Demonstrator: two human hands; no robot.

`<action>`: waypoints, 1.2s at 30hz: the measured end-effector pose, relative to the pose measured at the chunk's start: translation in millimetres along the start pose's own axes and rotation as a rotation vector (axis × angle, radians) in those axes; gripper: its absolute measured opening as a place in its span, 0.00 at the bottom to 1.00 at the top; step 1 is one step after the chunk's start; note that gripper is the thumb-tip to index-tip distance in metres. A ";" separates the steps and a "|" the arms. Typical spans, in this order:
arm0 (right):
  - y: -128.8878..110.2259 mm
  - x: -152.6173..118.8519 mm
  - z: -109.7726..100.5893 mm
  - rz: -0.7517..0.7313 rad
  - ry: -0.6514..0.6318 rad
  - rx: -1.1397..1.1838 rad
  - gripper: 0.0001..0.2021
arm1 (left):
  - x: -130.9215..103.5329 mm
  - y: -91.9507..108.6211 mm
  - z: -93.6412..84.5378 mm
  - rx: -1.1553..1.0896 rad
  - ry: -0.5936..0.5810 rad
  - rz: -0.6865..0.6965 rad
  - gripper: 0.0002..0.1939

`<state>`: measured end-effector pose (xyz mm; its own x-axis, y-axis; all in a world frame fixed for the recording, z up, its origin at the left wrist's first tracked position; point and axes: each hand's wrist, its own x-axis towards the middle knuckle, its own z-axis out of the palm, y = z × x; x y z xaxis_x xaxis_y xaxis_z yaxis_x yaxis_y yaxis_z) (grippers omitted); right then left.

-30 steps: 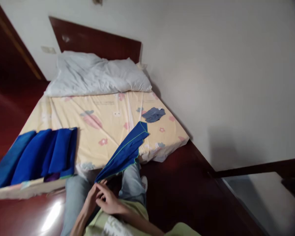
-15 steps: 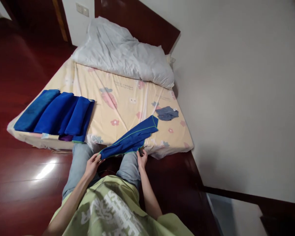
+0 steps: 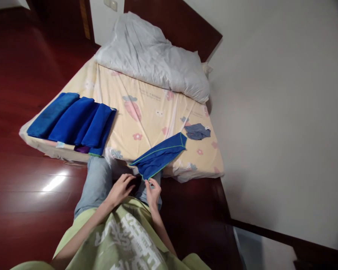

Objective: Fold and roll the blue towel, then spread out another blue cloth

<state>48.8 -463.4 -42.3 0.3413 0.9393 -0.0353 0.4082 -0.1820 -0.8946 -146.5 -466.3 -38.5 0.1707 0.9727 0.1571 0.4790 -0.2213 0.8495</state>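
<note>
A blue towel with green stitched edges (image 3: pixel 160 155) lies creased and slanting over the bed's near edge, its far end on the sheet. My right hand (image 3: pixel 153 192) pinches its near corner, just above my knee. To the left of that corner is my left hand (image 3: pixel 122 189), fingers apart and holding nothing. Several folded blue towels (image 3: pixel 73 120) lie side by side, overlapping, on the left of the bed. A small crumpled grey-blue cloth (image 3: pixel 197 131) rests beyond the towel's far end.
The bed (image 3: pixel 154 123) has a yellow sheet with carrot and flower prints. A white quilt (image 3: pixel 154 56) is bunched by the dark headboard (image 3: pixel 183 26). A bare wall (image 3: pixel 276 112) rises on the right, and dark red flooring (image 3: pixel 25 195) shows at left.
My left hand has let go of the towel's left corner and moved right. My right hand has moved left with its corner, and the towel's near end has swung and slackened.
</note>
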 end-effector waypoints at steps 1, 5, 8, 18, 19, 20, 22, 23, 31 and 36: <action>-11.1 -10.2 -0.3 -0.002 -0.011 0.017 0.17 | -0.2 9.1 4.9 -0.005 -0.072 0.042 0.18; -49.4 -27.5 -6.8 -0.047 -0.065 0.065 0.12 | 2.5 34.2 17.0 0.013 -0.085 0.094 0.19; -67.8 -25.3 -16.5 -0.157 -0.132 0.040 0.10 | 6.2 38.8 12.7 0.046 -0.042 0.134 0.18; -81.1 -26.0 -41.2 -0.649 -0.314 -0.105 0.20 | -15.8 53.7 -24.0 0.142 0.056 0.414 0.26; -79.1 -26.9 -40.9 -0.684 -0.301 -0.126 0.20 | -17.6 57.4 -27.4 0.153 0.064 0.426 0.27; -76.7 -26.6 -40.7 -0.706 -0.283 -0.146 0.20 | -19.2 61.4 -30.9 0.159 0.068 0.436 0.27; -70.6 -21.4 -41.4 -0.718 -0.245 -0.192 0.20 | -22.7 69.4 -37.6 0.151 0.074 0.461 0.28; -67.1 -16.4 -42.7 -0.718 -0.233 -0.218 0.20 | -25.1 73.1 -40.9 0.138 0.079 0.479 0.28; -19.4 49.8 -64.9 -0.789 -0.349 -0.442 0.28 | -56.9 92.8 -61.7 -0.075 0.150 0.591 0.25; 29.3 87.6 -69.5 -0.700 -0.434 -0.521 0.26 | -65.1 112.8 -93.6 -0.208 0.418 0.631 0.21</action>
<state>149.6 -406.7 -40.7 -0.4202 0.8904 0.1749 0.7588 0.4505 -0.4703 -184.2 -548.0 94.3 -0.0009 0.6223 0.7828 0.2211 -0.7633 0.6071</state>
